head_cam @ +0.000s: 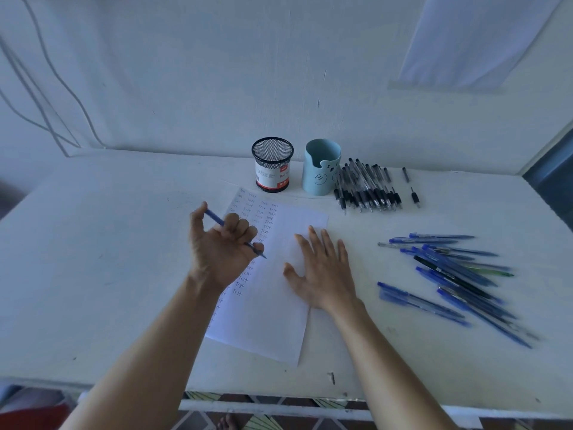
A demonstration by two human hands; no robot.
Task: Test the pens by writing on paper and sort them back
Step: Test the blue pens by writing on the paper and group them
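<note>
Head view: left hand [221, 246] fingers curled tight round a blue pen [217, 220], thumb up along the barrel's rear end, tip pointing down-right and meeting the paper [263, 321] at the edge of the written columns. Wrist bent, forearm coming in from bottom left. Right hand [322, 274] lies flat on the paper's right half, fingers straight and spread, thumb out to the left, holding nothing; forearm comes in from bottom right. Paper lies tilted on the white table [93, 243], with "Test" handwritten over and over in columns down its left part. Behind the paper stands a black mesh cup [272, 164] with a red and white label, print too small to read beyond "Ball". Just beside it on the right is a light blue cup [321, 167] with a bear face on it. Black-grip pens [366, 187] lie in a row touching the blue cup's right side, two more apart further right. Blue pens [452, 274] lie in a loose pile right of the paper, one black and one green among them.
</note>
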